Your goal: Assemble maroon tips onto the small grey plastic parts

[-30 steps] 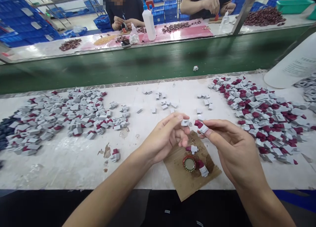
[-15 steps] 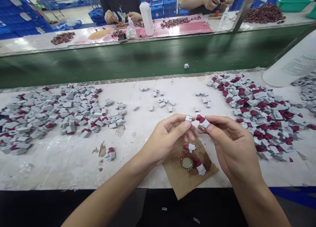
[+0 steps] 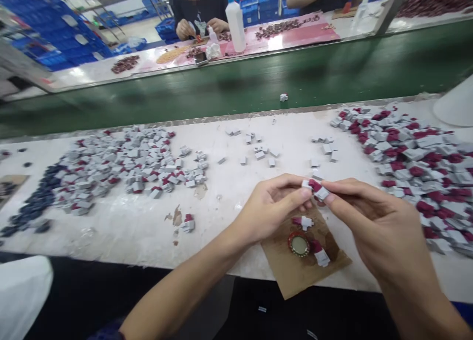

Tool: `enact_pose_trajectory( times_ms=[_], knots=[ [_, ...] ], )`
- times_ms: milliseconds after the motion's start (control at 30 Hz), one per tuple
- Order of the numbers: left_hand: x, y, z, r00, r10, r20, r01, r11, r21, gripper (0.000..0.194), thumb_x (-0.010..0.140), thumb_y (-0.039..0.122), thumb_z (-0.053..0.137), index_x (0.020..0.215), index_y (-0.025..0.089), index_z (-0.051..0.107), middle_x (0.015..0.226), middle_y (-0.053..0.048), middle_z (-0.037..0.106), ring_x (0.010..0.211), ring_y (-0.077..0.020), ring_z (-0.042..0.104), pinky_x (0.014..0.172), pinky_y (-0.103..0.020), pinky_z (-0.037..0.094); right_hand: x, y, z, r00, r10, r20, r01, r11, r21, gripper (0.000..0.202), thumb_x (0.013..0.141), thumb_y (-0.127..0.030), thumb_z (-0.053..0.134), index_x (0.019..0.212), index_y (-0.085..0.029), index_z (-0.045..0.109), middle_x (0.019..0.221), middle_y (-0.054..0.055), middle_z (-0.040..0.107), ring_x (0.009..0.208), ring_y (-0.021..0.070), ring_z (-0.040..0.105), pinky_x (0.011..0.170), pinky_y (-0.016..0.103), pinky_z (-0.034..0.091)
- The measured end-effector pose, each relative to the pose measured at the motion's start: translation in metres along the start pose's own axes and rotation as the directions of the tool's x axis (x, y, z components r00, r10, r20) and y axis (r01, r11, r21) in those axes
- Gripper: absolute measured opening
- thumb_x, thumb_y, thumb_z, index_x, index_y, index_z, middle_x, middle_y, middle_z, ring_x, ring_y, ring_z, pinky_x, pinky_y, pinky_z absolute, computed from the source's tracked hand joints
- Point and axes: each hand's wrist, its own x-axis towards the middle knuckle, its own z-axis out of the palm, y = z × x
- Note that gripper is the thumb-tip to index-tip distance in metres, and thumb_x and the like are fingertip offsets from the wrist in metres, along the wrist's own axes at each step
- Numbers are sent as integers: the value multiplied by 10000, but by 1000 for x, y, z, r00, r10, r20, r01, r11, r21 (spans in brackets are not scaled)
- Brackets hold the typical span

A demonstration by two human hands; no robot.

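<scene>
We pinch a small light-grey plastic block (image 3: 306,184) between the thumb and fingers of our left hand (image 3: 271,204), and clamp a maroon-and-grey plastic piece (image 3: 321,193) the same way in our right hand (image 3: 384,226). The right grip takes the grey end, probably so that the maroon end is left exposed and faces the block; the two meet or nearly meet, and we cannot tell which. Just below the grip, a stained brown cardboard sheet (image 3: 290,280) carries an upturned red-rimmed metal bottle cap (image 3: 299,244) and two similar pieces (image 3: 320,256), perhaps to spare the white tabletop (image 3: 221,231) from drips. Beyond the grip lie scattered grey blocks (image 3: 260,155). One mixed heap (image 3: 417,157) spreads to its right and another mixed heap (image 3: 121,162) to its left, seemingly handy for either side.
</scene>
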Motion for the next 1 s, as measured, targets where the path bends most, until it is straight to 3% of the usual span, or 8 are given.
enact_pose_trajectory(
  times_ms=[200, 367, 467, 533, 633, 733, 867, 1000],
  knots=[
    [-10, 6, -1, 993, 115, 29, -119, 962, 246, 154, 1062, 295, 764, 1101, 185, 864, 1081, -86, 794, 989, -214, 741, 912, -326, 608, -1, 7, -19, 998, 40, 55, -38, 999, -36, 170, 920, -292, 954, 1066, -372, 920, 1148, 0, 894, 1013, 240, 881, 889, 293, 763],
    [-24, 9, -3, 995, 62, 72, -82, 947, 310, 198, 1085, 353, 744, 1113, 192, 857, 1047, -83, 789, 926, -213, 726, 858, -326, 602, 0, 2, -23, 981, 75, 181, -61, 995, -82, 76, 900, -331, 959, 958, -356, 918, 1058, 7, 892, 810, 227, 869, 605, 242, 737],
    [-28, 7, -3, 991, 134, 23, -133, 918, 375, 165, 1079, 309, 751, 1115, 187, 856, 1058, -84, 774, 975, -213, 715, 910, -326, 584, -2, -3, -20, 981, 88, 172, -72, 992, -100, 67, 910, -347, 949, 965, -360, 913, 1060, 5, 884, 797, 225, 864, 600, 246, 735],
    [-28, 6, -2, 992, 122, 11, -119, 933, 340, 161, 1069, 292, 756, 1136, 183, 854, 1059, -82, 770, 964, -206, 719, 900, -324, 588, -2, -6, -18, 984, 82, 156, -63, 991, -120, 69, 921, -336, 941, 981, -359, 914, 1077, 10, 880, 827, 223, 864, 633, 241, 737],
    [-27, 6, -1, 999, 20, -37, -16, 994, 109, 229, 987, 268, 855, 1203, 196, 828, 1000, -53, 794, 889, -188, 760, 830, -305, 618, 2, -11, -15, 979, 46, 198, -25, 994, -107, 48, 946, -313, 921, 984, -343, 920, 1094, 37, 877, 898, 233, 865, 692, 245, 737],
    [-26, 7, 0, 995, -39, -94, 32, 997, -70, 280, 870, 242, 968, 1097, 167, 824, 891, -42, 822, 803, -182, 784, 794, -298, 645, 7, -16, -12, 970, 20, 242, -4, 998, -66, 79, 981, -296, 889, 1031, -344, 926, 1088, 64, 868, 921, 247, 860, 681, 267, 731],
    [-28, 11, -2, 993, -30, -111, 20, 996, -90, 215, 865, 257, 976, 1011, 160, 852, 870, -60, 851, 795, -194, 801, 789, -309, 663, 8, -24, -6, 960, 31, 279, -19, 999, -46, 102, 994, -272, 867, 1020, -351, 927, 1042, 68, 858, 902, 249, 852, 650, 275, 718],
    [-33, 18, -9, 997, -51, -59, 50, 999, -13, 202, 861, 287, 985, 965, 166, 861, 885, -71, 862, 833, -216, 823, 813, -327, 668, 8, -31, -4, 934, 113, 340, -111, 994, -23, 83, 990, -268, 865, 971, -323, 924, 1008, 67, 844, 882, 235, 846, 698, 267, 715]
  ],
)
